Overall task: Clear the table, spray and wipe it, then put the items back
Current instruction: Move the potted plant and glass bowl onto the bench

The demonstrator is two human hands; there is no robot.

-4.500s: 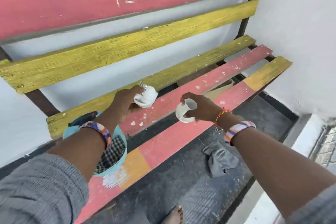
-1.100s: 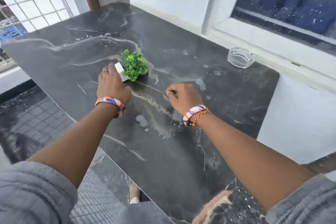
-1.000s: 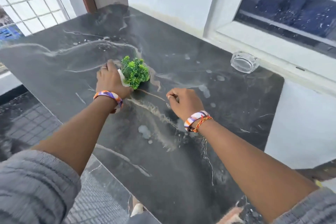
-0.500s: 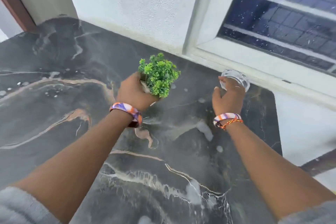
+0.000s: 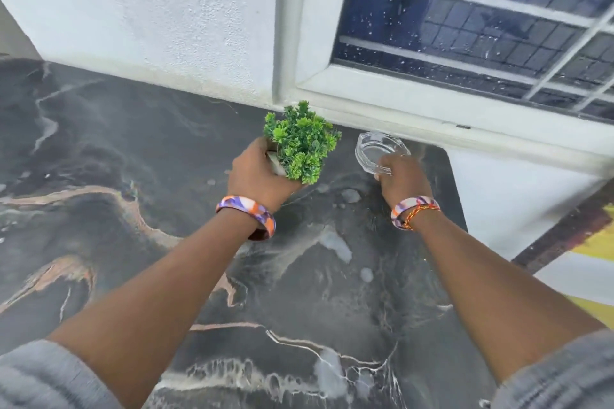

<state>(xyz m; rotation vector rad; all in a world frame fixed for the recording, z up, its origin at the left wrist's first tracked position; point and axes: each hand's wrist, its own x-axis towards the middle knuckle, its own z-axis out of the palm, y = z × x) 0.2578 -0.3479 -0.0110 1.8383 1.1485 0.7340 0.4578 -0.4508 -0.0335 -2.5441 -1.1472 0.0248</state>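
Head view: left hand (image 5: 255, 176) fingers wrap the potted plant (image 5: 302, 143); right hand (image 5: 403, 179) fingers pinch the glass ashtray (image 5: 378, 151).

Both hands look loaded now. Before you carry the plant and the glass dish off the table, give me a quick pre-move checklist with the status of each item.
1. Left hand grips the small potted plant by its white pot: ok.
2. Plant clear of the table: cannot tell, the hand hides the pot's base.
3. Right hand holds the glass dish by its near rim: ok, though only the fingers at one edge hold it.
4. Dish level: not ok, it looks tilted.
5. Dish holds nothing: ok, it looks clear through.
6. Clearance from the window sill just behind both items: ok, but close.
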